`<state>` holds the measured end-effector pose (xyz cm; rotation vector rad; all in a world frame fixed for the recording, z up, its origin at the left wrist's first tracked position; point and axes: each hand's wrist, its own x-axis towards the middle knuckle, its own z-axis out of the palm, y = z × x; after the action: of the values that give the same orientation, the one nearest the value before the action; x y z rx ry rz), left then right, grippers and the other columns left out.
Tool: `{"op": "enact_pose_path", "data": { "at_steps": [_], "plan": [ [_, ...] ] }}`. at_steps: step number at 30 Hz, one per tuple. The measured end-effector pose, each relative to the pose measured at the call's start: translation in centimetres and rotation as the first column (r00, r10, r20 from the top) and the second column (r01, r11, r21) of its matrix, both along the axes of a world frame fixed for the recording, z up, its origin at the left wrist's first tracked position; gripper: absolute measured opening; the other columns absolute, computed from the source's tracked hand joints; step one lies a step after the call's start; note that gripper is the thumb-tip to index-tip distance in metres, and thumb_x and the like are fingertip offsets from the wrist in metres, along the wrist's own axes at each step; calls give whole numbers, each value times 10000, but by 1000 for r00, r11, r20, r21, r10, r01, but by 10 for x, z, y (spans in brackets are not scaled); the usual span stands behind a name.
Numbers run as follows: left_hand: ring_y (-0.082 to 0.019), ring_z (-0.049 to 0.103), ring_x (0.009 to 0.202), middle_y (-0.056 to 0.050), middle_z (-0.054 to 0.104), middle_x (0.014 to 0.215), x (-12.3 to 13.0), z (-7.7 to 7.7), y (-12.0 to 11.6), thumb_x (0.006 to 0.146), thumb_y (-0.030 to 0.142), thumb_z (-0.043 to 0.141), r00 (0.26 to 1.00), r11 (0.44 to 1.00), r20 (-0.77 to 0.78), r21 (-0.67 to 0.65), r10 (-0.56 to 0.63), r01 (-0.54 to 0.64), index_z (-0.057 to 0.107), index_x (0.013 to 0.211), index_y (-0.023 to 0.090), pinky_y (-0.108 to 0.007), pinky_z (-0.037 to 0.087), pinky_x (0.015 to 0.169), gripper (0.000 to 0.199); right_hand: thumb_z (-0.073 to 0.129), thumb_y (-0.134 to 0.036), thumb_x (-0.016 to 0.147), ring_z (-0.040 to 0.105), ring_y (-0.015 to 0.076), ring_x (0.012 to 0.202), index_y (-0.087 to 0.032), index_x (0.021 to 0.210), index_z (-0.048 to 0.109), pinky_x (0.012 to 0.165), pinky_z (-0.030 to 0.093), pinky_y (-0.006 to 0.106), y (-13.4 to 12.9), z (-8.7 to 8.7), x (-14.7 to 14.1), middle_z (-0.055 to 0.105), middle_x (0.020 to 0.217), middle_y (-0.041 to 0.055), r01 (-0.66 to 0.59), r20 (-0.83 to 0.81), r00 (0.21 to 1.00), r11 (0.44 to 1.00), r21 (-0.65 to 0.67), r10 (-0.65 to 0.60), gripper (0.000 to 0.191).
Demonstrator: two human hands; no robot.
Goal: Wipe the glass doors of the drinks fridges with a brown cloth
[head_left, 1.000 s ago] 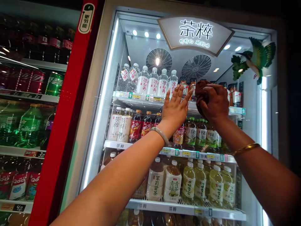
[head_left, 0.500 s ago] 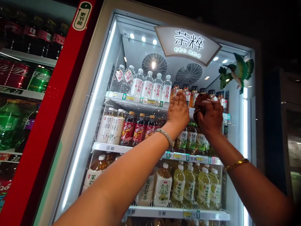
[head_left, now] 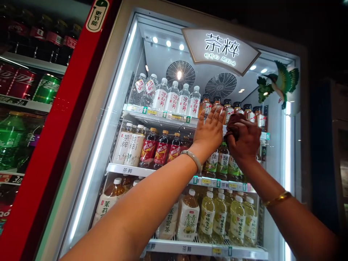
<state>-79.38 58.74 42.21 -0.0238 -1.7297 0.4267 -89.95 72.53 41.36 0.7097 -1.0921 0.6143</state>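
Note:
My left hand [head_left: 208, 132] lies flat against the glass door [head_left: 244, 87] of a lit drinks fridge, fingers stretched upward and slightly apart. A pale bangle [head_left: 192, 159] circles that wrist. Just to its right, my right hand [head_left: 246, 139] is closed round a bunched dark brown cloth [head_left: 235, 125], which presses on the same pane. A gold bangle [head_left: 277, 199] sits on my right wrist. Behind the glass, both hands cover parts of the amber drink bottles [head_left: 227, 108] on the top shelf and the green tea bottles [head_left: 223, 161] below.
Inside the fridge stand clear water bottles [head_left: 173, 98], red-labelled tea bottles [head_left: 148, 148] and yellowish drink bottles [head_left: 208, 214]. A lit sign [head_left: 221, 50] and a green bird decoration [head_left: 282, 81] are at the top. A red-framed fridge [head_left: 58, 105] adjoins on the left.
My left hand's fingers have spread a little. My right hand and the cloth sit slightly lower on the glass. The view has shifted slightly.

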Motion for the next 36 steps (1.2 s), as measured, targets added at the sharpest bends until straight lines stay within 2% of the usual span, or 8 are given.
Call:
{"op": "enact_pose_path", "data": {
  "at_steps": [3,6,10,16,19,23,29,36],
  "plan": [
    [-256,159,1655,-65,234,1764,-1,-1,0,1036,232,275,1000,1000,-15,2,0,0,270,1661,113,-546,136,1371,635,646,-324,842,567,309,1295,-248,1143,668,1136,456,522,1,20,2,647,1292,102,20,-86,996,977,213,-2,312],
    [-253,161,1655,-61,236,1762,-3,-1,-1,1027,200,280,1000,1000,-11,4,-9,9,261,1663,114,-547,132,1373,642,636,-289,818,576,320,1245,-238,1168,669,1115,464,517,13,37,-7,649,1297,132,3,11,1000,990,138,-5,355],
    [-255,154,1656,-68,231,1763,-2,0,0,1027,201,276,1000,1000,-2,9,-21,21,255,1664,114,-548,137,1372,643,612,-315,848,553,362,1238,-236,1158,665,1078,467,572,9,14,-7,626,1289,173,1,110,994,996,-92,9,325],
    [-247,174,1653,-69,248,1757,0,0,2,1034,233,259,1000,999,-2,21,-27,27,213,1670,110,-534,150,1371,649,634,-309,826,565,311,1281,-257,1172,644,1129,460,524,3,19,-1,637,1319,105,23,-39,999,980,197,-16,350],
    [-234,168,1654,-64,243,1758,-2,1,2,1019,193,262,999,999,-2,32,-39,39,223,1666,108,-523,146,1373,654,624,-290,826,571,328,1254,-254,1195,648,1109,466,523,18,29,-11,644,1325,143,28,16,999,993,117,-30,372],
    [-243,161,1655,-65,227,1762,-3,1,2,1014,173,262,999,998,16,33,-48,47,240,1660,94,-534,150,1371,651,606,-337,873,584,351,1224,-245,1141,660,1056,479,555,16,5,-9,648,1258,166,22,49,999,997,-72,-18,288],
    [-239,169,1654,-71,244,1758,0,0,3,1024,189,271,999,998,5,39,-49,49,260,1657,98,-522,152,1371,639,647,-326,794,590,309,1228,-238,1152,662,1091,473,513,11,19,-5,655,1298,106,27,-16,1000,987,157,-25,369],
    [-261,169,1654,-63,244,1765,3,0,2,1057,269,337,997,997,33,25,-75,74,277,1670,270,-571,131,1358,616,629,-343,843,573,331,1207,-245,1132,667,1056,480,554,8,2,-3,644,1242,134,20,60,998,998,-62,-16,308]
  ]
}}
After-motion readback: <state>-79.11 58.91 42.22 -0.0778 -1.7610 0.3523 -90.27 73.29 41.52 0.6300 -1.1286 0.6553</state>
